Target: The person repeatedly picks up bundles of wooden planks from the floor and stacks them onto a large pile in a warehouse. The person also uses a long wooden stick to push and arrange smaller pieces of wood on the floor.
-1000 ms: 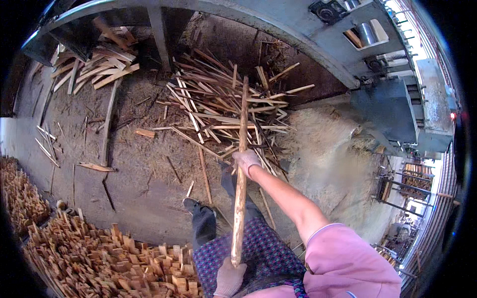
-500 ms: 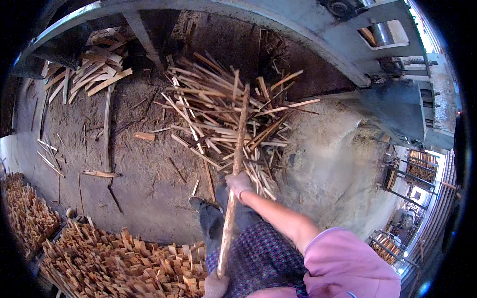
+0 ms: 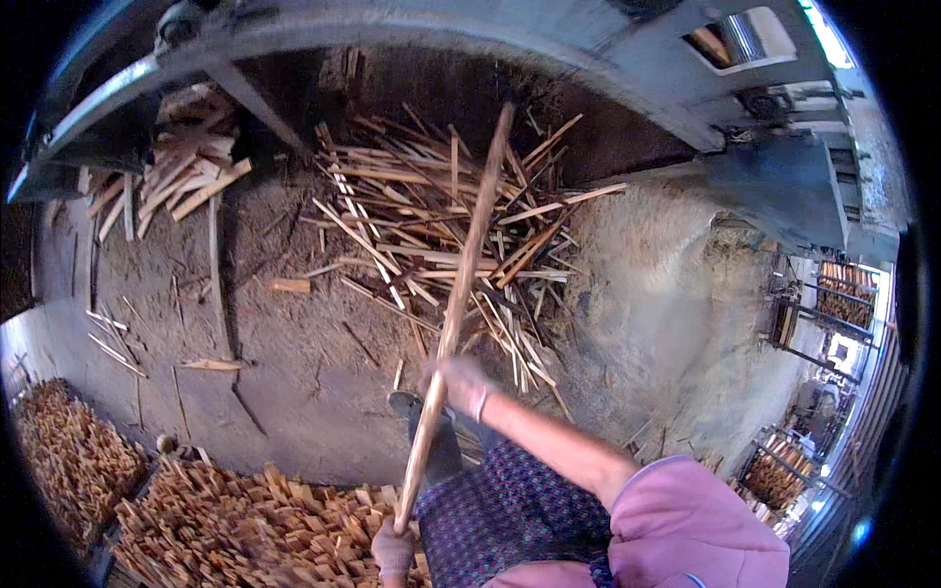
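A long wooden pole (image 3: 459,294) slants from low in front of me up over a heap of thin wood strips (image 3: 412,211). My right hand (image 3: 459,384), in a pale glove, is closed round the pole near its middle and slightly blurred. Lower down, my left hand (image 3: 392,551), also gloved, grips the pole's near end. The pole's far tip lies beyond the heap, by the dark base of the machine; whether it touches anything there I cannot tell.
A grey machine frame (image 3: 392,34) arches along the far side. Stacked short wood pieces (image 3: 265,524) stand at the near left. More offcuts (image 3: 201,167) lie at the far left, and a small wood block (image 3: 290,285) rests on the dusty floor (image 3: 647,323).
The pole has shifted forward, its far tip reaching farther past the heap. Its near end and my left hand have moved left. The view has shifted slightly.
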Tool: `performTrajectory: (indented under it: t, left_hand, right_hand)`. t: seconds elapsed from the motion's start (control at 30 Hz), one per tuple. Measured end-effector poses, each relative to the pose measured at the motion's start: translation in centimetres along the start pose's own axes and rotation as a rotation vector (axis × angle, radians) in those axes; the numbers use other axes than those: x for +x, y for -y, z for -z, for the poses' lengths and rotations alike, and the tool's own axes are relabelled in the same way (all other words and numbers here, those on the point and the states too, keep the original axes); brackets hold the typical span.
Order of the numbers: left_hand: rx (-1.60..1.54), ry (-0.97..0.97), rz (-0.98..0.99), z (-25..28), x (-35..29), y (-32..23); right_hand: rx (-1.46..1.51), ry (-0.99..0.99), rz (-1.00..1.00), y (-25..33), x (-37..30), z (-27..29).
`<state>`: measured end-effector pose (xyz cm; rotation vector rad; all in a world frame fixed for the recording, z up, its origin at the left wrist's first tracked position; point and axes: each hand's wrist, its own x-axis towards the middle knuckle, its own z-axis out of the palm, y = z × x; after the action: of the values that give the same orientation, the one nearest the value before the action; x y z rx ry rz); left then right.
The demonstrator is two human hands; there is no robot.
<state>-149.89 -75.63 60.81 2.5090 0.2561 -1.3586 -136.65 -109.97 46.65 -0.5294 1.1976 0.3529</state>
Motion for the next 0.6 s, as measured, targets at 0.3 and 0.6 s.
performTrajectory:
  t: [0.3,0.6]
  left_hand:
    - [-0.16,0.049,0.143,7.7,-4.6,1.5]
    - [0.014,0.112,-0.343,7.6,4.5,-2.5]
  right_hand:
    - [0.194,0.498,-0.526,-17.5,-12.8,5.2]
    - [-0.554,0.38,0.532,-5.7,-27.5,7.2]
